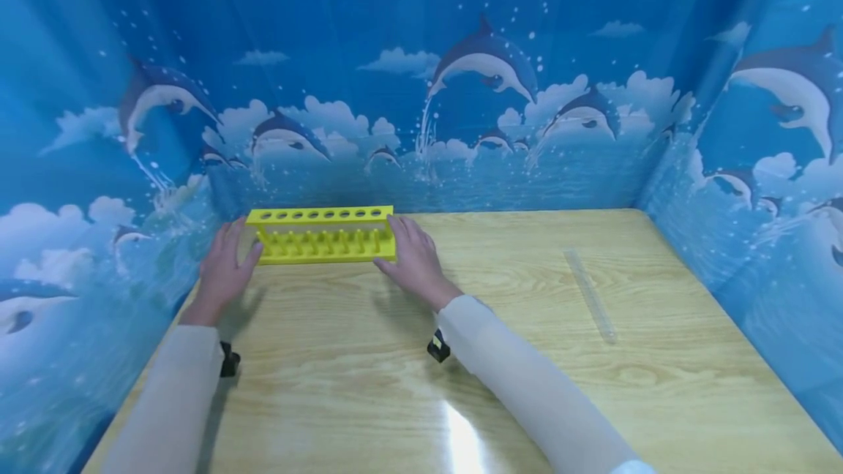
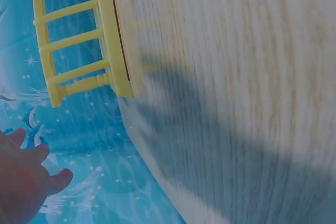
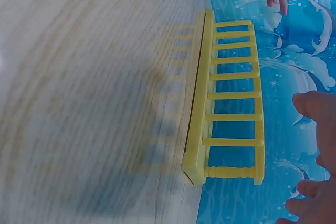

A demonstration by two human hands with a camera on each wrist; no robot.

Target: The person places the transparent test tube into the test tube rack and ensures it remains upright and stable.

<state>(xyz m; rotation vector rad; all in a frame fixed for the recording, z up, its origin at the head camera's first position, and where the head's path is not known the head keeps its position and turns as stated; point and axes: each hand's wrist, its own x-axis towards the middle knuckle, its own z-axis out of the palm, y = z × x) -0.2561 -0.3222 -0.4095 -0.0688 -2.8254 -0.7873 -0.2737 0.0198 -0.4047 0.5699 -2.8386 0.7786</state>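
Observation:
A yellow test tube rack [image 1: 323, 222] stands at the back left of the table, its top plate pierced with a row of round holes above a row of upright pegs. No tubes sit in it. My left hand [image 1: 227, 262] is at the rack's left end, and my right hand [image 1: 416, 254] is at its right end, both with fingers spread. In the left wrist view a gap separates the left hand [image 2: 23, 182] from the rack [image 2: 112, 35]. The right wrist view likewise has the right hand [image 3: 326, 145] beside the rack [image 3: 199, 98], apart from it.
A clear test tube [image 1: 590, 295] lies slanted on the right side of the wooden table [image 1: 342, 379]. Blue dolphin-print curtains [image 1: 369, 20] close off the back and both sides, right at the table's edges.

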